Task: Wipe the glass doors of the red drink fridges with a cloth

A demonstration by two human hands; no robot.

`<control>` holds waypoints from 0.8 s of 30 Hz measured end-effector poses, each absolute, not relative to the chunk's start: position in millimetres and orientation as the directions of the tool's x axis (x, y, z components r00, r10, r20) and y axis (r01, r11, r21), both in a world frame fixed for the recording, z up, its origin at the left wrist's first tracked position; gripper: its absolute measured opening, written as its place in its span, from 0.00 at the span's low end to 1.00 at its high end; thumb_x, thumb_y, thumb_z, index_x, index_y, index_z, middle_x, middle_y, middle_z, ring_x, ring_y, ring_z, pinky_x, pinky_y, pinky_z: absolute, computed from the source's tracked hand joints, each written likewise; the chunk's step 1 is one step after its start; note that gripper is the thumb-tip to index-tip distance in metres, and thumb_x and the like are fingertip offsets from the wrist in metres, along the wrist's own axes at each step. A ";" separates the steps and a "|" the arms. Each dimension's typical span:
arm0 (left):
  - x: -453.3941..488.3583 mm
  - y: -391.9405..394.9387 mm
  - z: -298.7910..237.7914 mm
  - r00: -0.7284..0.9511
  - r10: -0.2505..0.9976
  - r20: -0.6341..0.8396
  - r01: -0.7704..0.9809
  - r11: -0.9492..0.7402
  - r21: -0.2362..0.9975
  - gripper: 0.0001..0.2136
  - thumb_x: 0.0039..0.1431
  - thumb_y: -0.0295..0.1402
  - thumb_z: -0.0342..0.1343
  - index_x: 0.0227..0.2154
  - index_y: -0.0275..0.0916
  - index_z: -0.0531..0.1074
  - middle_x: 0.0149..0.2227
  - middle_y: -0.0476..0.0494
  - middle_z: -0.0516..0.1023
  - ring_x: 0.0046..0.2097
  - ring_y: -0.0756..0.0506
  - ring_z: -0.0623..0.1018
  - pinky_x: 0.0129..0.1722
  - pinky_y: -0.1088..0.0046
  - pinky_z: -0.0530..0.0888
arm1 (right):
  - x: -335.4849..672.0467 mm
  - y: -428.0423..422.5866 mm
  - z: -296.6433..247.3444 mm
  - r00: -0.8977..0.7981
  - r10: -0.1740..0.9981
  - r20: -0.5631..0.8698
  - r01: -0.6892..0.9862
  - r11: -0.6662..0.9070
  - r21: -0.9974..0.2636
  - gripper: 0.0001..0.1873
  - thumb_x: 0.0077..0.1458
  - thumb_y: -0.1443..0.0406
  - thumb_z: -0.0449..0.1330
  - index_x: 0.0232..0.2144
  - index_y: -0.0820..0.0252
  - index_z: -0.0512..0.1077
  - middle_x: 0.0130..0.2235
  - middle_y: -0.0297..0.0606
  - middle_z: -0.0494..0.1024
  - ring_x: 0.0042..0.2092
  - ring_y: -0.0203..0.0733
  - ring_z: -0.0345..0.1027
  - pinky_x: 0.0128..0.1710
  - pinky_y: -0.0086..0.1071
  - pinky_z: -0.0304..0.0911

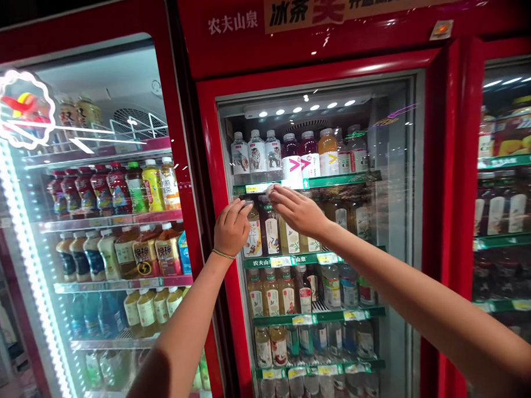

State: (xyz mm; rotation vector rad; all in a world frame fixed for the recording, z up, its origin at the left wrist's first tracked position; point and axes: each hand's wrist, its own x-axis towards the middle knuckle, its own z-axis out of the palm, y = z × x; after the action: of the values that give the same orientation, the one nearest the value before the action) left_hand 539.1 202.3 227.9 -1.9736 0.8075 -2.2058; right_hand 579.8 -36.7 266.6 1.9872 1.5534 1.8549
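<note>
My left hand [232, 226], with a thin band at the wrist, is raised at the left inner edge of the middle red cooler door [210, 166]. Its fingers are bent and close together; whatever lies under their tips is hidden. Just to its right, my right hand [298, 208] is up against the glass, fingers pressed together around a small whitish crumpled piece [271, 189], whose kind I cannot make out. Behind both hands, drink bottles [272, 230] stand on the second shelf. A green shelf strip [334, 181] runs just above the right hand.
Bottles with animal pictures [256, 153] and purple drinks [291, 160] fill the top shelf. A lit cooler [168, 80] with several rows of drinks stands at left, and another red-framed cooler [477, 215] at right. A small box with an orange light [441, 30] sits on the header.
</note>
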 end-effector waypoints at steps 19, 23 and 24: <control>539.1 207.3 222.2 -0.245 -0.224 0.943 -0.370 -0.878 -0.304 0.15 0.65 0.22 0.50 0.47 0.42 0.77 0.43 0.42 0.77 0.51 0.44 0.76 0.56 0.62 0.74 | 576.9 -1.9 278.8 -0.259 0.699 0.667 0.612 -0.415 0.673 0.17 0.68 0.71 0.52 0.55 0.57 0.72 0.65 0.41 0.72 0.72 0.48 0.55 0.69 0.49 0.64; 539.5 207.6 221.2 -0.291 -0.130 0.948 -0.380 -0.894 -0.239 0.15 0.66 0.22 0.49 0.48 0.41 0.76 0.44 0.41 0.76 0.51 0.44 0.76 0.56 0.62 0.74 | 572.4 3.5 284.1 -0.235 0.490 0.839 0.660 -0.554 0.508 0.19 0.69 0.72 0.49 0.58 0.61 0.69 0.63 0.46 0.74 0.71 0.46 0.57 0.65 0.45 0.69; 539.5 207.6 220.0 -0.301 -0.106 0.948 -0.388 -0.894 -0.223 0.14 0.66 0.22 0.49 0.48 0.41 0.76 0.44 0.41 0.76 0.51 0.44 0.76 0.55 0.62 0.74 | 571.4 5.6 284.3 -0.244 0.491 0.836 0.659 -0.549 0.514 0.19 0.69 0.73 0.48 0.58 0.61 0.69 0.63 0.46 0.74 0.71 0.46 0.58 0.66 0.45 0.69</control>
State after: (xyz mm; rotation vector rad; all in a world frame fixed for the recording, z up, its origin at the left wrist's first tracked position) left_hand 539.5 207.6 220.0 -1.9490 0.7047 -2.5971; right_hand 571.4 5.6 284.3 2.0062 1.5428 2.0773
